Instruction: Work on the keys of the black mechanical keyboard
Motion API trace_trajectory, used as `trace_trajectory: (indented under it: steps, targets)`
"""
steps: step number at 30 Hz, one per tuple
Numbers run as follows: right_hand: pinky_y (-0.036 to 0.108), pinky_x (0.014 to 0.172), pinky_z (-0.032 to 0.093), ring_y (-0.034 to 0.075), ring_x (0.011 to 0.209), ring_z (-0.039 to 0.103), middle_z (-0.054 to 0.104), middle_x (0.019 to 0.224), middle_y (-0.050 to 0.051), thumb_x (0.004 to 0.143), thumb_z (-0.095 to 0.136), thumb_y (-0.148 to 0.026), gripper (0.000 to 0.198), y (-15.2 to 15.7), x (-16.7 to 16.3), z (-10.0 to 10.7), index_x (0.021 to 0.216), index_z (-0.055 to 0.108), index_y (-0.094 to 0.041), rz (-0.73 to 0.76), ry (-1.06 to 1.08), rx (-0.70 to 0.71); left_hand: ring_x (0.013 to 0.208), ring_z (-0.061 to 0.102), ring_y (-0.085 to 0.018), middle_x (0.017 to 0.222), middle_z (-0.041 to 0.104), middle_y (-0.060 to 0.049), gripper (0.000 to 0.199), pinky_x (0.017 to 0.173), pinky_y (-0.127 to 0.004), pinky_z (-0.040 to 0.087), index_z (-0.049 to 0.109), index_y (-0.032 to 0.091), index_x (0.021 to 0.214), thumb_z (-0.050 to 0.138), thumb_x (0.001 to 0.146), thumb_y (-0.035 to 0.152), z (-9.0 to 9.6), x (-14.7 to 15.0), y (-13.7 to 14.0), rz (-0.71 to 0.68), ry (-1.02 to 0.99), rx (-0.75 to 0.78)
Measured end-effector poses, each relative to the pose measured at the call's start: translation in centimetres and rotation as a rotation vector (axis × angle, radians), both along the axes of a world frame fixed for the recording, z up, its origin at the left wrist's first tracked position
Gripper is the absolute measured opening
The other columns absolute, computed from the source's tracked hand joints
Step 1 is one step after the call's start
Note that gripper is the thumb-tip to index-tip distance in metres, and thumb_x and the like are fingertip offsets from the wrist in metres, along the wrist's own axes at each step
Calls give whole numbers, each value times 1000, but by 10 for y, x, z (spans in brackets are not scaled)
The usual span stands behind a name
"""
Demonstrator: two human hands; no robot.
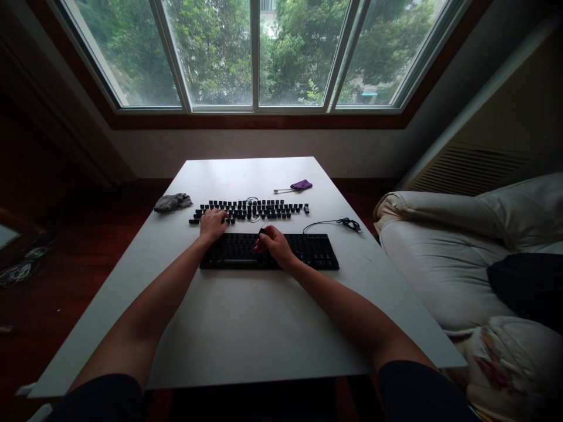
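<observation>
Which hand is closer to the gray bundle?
Left. The left hand is right of the gray bundle, at the loose keycaps; the right hand is farther right, over the keyboard.

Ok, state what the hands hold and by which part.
The right hand pinches a small black piece, gripped part unclear. The left hand is at the loose keycaps; whether it holds one cannot be told.

Kbd point(240, 251) on tbl point(257, 328), keycaps point(270, 208) behind
</observation>
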State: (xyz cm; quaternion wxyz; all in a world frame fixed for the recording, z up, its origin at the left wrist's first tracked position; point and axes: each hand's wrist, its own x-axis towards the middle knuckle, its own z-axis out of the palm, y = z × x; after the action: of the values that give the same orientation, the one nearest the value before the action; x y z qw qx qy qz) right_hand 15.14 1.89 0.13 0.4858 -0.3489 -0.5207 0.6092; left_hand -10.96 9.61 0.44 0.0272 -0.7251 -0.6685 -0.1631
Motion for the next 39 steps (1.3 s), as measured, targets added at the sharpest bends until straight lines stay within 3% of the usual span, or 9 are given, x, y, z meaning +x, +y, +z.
trace_trajectory:
  steps: [22, 28, 31, 34, 39]
  targets:
    - [25, 52, 56, 16, 60, 70, 66, 73, -2, 86, 66, -43, 28, 1, 2, -5, 97, 51, -21, 9, -1, 18, 113, 52, -29, 115, 68, -6, 29, 95, -43, 40, 72, 27, 106, 54, 85, 18, 2, -5, -4, -52, -37, 19]
    - [25, 52, 56, 15, 59, 69, 66, 72, -3, 84, 67, -44, 30, 1, 0, -4, 95, 50, -21, 4, 0, 2, 114, 53, -28, 115, 68, -7, 27, 101, -44, 40, 72, 26, 107, 52, 89, 20, 6, 2, -22, -28, -109, 64]
    - [25, 53, 56, 16, 60, 70, 67, 73, -2, 84, 67, -44, 30, 2, 1, -3, 94, 50, -21, 9, 19, -23, 113, 54, -28, 115, 67, -7, 26, 103, -44, 40, 71, 25, 107, 51, 92, 24, 11, 11, -39, -82, -160, 90]
    - [27, 54, 57, 16, 62, 70, 67, 73, -2, 84, 67, -46, 31, 4, 4, -1, 94, 51, -22, 36, 9, -22, 111, 55, -26, 115, 67, -6, 23, 102, -41, 42, 71, 26, 107, 52, 93, 27, 17, 23, -57, -223, -201, 35]
    - [28, 56, 56, 16, 57, 66, 65, 69, -3, 85, 66, -45, 27, 10, 11, 0, 93, 56, -22, 1, -154, 115, 113, 56, -25, 118, 66, -4, 22, 102, -41, 44, 70, 28, 109, 57, 92, 34, 22, 44, -79, -488, -186, -108]
